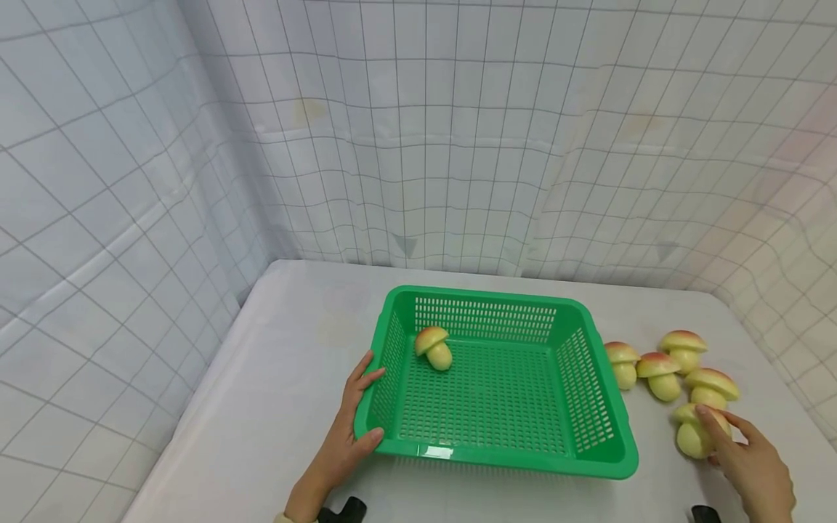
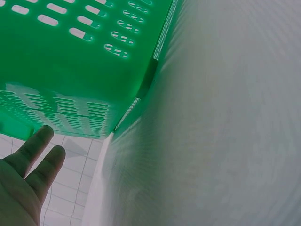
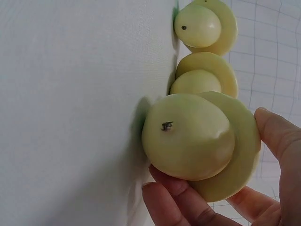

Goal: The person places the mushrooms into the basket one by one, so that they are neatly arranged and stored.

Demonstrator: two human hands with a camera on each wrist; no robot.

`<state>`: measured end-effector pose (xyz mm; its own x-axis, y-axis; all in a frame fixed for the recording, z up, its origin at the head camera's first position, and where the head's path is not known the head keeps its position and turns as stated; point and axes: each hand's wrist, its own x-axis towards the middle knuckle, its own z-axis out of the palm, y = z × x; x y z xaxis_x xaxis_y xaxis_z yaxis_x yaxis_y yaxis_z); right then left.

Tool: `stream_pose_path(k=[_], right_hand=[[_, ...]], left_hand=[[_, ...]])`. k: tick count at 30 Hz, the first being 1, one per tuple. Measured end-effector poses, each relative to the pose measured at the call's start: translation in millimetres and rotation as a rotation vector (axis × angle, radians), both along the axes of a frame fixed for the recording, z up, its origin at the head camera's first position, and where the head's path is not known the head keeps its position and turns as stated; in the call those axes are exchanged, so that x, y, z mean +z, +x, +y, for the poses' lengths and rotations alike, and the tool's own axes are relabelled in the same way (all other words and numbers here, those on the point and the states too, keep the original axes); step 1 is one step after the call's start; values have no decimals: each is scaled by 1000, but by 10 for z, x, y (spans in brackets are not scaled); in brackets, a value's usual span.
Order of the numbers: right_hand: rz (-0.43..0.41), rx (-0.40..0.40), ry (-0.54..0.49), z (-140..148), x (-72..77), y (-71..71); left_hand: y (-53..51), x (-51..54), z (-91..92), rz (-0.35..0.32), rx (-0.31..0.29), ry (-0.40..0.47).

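A green plastic basket (image 1: 497,459) with slotted walls stands on the white table. Inside it, near the back left, lies one artificial mushroom (image 1: 434,349) with a red-yellow cap and a pale stem. My left hand (image 1: 349,428) rests at the basket's front left corner, thumb by the front rim and fingers extended along the left side. To the right of the basket, my right hand (image 1: 752,461) grips another mushroom (image 3: 188,136) by its cap, thumb on one side and fingers on the other. In the right wrist view, its stem end faces the camera.
Several more mushrooms sit close together right of the basket, including one mushroom (image 1: 621,365) beside its right wall and another mushroom (image 1: 711,387) just behind the held one. White grid-patterned cloth (image 1: 471,145) hangs behind the table (image 1: 294,349) and along both sides.
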<state>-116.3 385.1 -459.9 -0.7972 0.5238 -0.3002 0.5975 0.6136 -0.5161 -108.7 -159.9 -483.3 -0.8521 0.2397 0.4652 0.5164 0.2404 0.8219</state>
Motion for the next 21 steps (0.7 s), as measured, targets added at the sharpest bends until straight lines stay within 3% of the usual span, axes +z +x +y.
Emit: stream_pose_path(k=[10, 21], right_hand=[[26, -4, 23, 29, 37, 3], [160, -5, 66, -107, 296, -9]], left_hand=[[-3, -5, 13, -5, 5, -2], [-24, -12, 11, -20, 2, 12]])
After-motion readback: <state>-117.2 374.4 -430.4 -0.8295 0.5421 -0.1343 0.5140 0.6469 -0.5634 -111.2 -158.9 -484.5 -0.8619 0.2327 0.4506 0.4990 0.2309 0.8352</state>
